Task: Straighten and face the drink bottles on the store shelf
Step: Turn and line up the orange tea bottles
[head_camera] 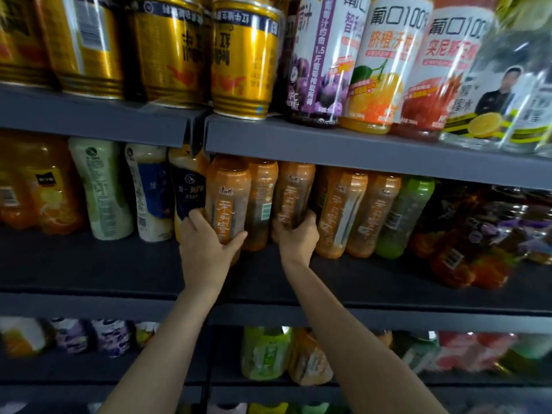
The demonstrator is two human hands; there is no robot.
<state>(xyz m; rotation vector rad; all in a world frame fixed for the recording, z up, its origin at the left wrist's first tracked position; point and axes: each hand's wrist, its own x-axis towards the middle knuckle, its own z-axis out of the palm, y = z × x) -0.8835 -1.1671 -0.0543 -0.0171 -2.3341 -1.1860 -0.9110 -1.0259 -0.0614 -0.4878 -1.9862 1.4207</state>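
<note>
A: How far along?

B: Midway, I'd judge. On the middle shelf [89, 264], left hand [206, 243] grips one orange tea bottle [228, 201]; right hand [297, 237] grips another orange bottle [294, 192].

A: Left?

B: The bottle between them [263, 201] shows its barcode; rightward ones lean.

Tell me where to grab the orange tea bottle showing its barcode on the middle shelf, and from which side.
Grip the barcode bottle round its lower body, coming from the front. It stands wedged between the bottle in the left hand and the one in the right hand, and the upper shelf hides its cap, so only the front is likely reachable.
</note>
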